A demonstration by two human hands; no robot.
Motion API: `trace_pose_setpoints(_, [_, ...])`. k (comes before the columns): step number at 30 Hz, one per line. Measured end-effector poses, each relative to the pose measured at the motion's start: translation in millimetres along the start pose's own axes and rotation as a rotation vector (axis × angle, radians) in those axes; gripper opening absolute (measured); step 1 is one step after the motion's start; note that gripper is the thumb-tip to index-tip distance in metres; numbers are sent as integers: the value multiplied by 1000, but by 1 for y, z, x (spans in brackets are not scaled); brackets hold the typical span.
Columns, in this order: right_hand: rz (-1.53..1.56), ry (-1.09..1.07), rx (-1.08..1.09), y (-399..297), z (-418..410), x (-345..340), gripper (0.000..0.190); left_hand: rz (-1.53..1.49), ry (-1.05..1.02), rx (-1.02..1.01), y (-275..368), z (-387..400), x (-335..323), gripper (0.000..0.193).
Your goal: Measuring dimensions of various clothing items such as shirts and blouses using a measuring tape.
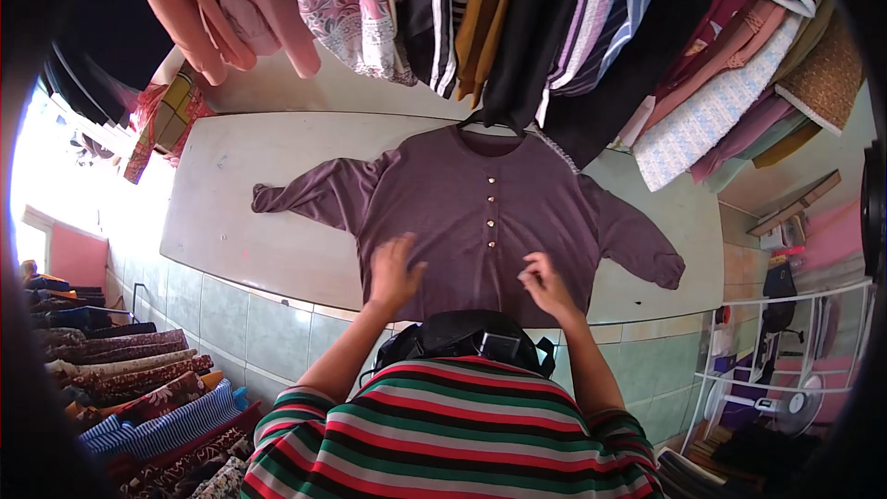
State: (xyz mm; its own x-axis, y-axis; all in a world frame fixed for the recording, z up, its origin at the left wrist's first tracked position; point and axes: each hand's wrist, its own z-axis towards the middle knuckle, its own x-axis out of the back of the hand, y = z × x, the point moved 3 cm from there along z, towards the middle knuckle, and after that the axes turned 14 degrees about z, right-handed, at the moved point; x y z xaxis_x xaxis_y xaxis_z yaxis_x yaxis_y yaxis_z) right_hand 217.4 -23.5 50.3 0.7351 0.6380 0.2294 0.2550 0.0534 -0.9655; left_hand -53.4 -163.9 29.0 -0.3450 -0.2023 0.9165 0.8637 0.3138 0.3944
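Observation:
A purple long-sleeved blouse [443, 201] with several metallic buttons lies spread, front up, on a pale table [229, 235], its sleeves out to both sides. Part of a black hanger [492, 119] shows at its neckline. My left hand [396, 274] is over the lower left of the blouse, fingers apart, with nothing in it. Over the lower right, my right hand [546, 283] has its fingers loosely curled, and no cloth is seen gripped in it. Whether either hand touches the fabric cannot be told. The blouse's bottom edge is partly hidden by a black bag at my waist.
Many garments [471, 21] hang over the table's far edge. Folded patterned clothes [138, 388] are stacked at the lower left. A white metal rack [783, 298] and a fan [797, 405] stand at the right. The black bag [471, 336] is between me and the table.

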Motion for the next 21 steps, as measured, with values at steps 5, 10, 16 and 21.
trace_pose_setpoints(5, [-8,-319,8,-7,29,-70,46,-733,-425,51,50,3,-35,24])
trace_pose_setpoints(10, [-125,-373,55,-12,38,-94,47,-1091,-501,440,43,-7,-53,17])
trace_pose_setpoints(16, [-222,-283,28,-22,33,-70,33,-442,-22,391,-18,-5,-22,12])
trace_pose_setpoints(21, [-314,-45,-19,-8,30,-18,27,-153,203,636,-84,-2,-2,17])
